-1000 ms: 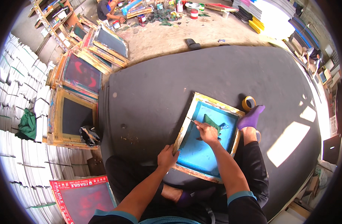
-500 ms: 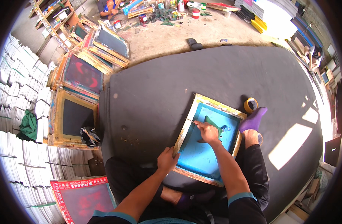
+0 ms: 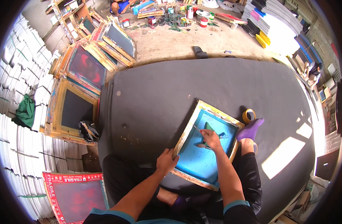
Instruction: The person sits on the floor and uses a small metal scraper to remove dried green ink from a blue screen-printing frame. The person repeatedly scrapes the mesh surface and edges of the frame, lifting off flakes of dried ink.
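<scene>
Screen frame [image 3: 194, 180] lies aslant on the grey mat [image 3: 152, 100], left grip [image 3: 167, 160] closed around its left rail. Farther right, the right grip [image 3: 211, 139] pinches a slim tool [image 3: 196, 128], its tip now above the blue mesh [image 3: 195, 160], no longer above that rail. Beyond sits a yellow tape roll [image 3: 245, 117].

Frame [image 3: 188, 125]: rough wood, which I read as paint-stained.
Blue screen [image 3: 195, 164]: smooth, slightly glossy to me.
Mat [image 3: 152, 89]: matt, mostly smooth.
Tape roll [image 3: 245, 117]: glossy.
Sock [image 3: 250, 130]: matt cloth.
</scene>
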Demonstrator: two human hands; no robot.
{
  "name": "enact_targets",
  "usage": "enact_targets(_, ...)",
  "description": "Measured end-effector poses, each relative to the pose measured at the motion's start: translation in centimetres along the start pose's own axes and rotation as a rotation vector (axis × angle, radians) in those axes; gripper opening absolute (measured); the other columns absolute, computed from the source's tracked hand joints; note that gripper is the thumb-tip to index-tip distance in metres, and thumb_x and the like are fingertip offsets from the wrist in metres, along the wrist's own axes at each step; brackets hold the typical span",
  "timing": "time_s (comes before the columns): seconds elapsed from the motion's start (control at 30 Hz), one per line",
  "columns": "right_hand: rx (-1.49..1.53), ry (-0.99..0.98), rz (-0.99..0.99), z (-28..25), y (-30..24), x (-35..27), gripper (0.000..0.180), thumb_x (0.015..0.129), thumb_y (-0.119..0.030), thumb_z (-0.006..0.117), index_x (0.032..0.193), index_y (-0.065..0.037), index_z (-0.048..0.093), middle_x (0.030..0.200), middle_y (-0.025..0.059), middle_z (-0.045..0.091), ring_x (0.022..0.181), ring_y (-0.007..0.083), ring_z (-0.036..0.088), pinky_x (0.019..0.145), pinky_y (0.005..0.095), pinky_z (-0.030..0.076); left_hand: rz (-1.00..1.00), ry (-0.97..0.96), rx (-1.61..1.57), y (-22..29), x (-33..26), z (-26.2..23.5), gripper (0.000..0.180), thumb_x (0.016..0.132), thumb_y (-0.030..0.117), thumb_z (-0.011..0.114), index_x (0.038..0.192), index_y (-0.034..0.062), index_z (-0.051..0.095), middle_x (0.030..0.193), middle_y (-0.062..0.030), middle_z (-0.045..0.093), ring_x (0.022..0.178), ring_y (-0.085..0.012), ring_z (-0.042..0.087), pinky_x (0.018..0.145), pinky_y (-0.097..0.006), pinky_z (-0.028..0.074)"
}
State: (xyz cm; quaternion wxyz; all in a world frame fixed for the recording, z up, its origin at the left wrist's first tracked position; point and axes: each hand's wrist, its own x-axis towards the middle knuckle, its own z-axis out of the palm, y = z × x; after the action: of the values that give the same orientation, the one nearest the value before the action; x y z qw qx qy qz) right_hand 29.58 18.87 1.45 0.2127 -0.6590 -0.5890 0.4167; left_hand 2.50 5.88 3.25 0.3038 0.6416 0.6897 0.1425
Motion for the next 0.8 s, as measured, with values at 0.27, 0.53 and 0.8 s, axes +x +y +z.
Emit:
enact_targets(0.27,-0.467,0.187,-0.040,2.4,-5.0,-1.5,0.030,0.102,-0.033,0.064,0.130,-0.030,0.074,0.103,0.0156,0.078,0.093,0.0408,0.075,0.084,0.0513,0.060,-0.007,0.009,-0.008,-0.5,-0.2,0.2,0.051,0.092,0.039,0.072,0.132,0.0072,0.065,0.118,-0.0142,0.064,0.108,-0.0367,0.068,0.092,-0.049,0.057)
enact_targets(0.53,-0.540,0.220,-0.064,2.6,-6.1,-2.0,0.029,0.104,-0.031,0.062,0.130,-0.031,0.074,0.094,0.0199,0.077,0.087,0.0422,0.075,0.079,0.0534,0.060,0.023,0.016,-0.016,-1.1,0.0,0.7,0.048,0.092,0.037,0.073,0.129,0.0063,0.066,0.114,-0.0145,0.064,0.103,-0.0373,0.070,0.089,-0.050,0.058)
enact_targets(0.8,-0.791,0.168,-0.073,2.9,-6.5,-2.0,0.035,0.105,-0.031,0.059,0.138,-0.034,0.069,0.094,0.0162,0.075,0.081,0.0385,0.076,0.074,0.0525,0.061,0.028,0.021,-0.013,-0.8,0.1,0.4,0.047,0.092,0.037,0.073,0.127,0.0055,0.066,0.113,-0.0148,0.064,0.102,-0.0378,0.070,0.088,-0.050,0.058)
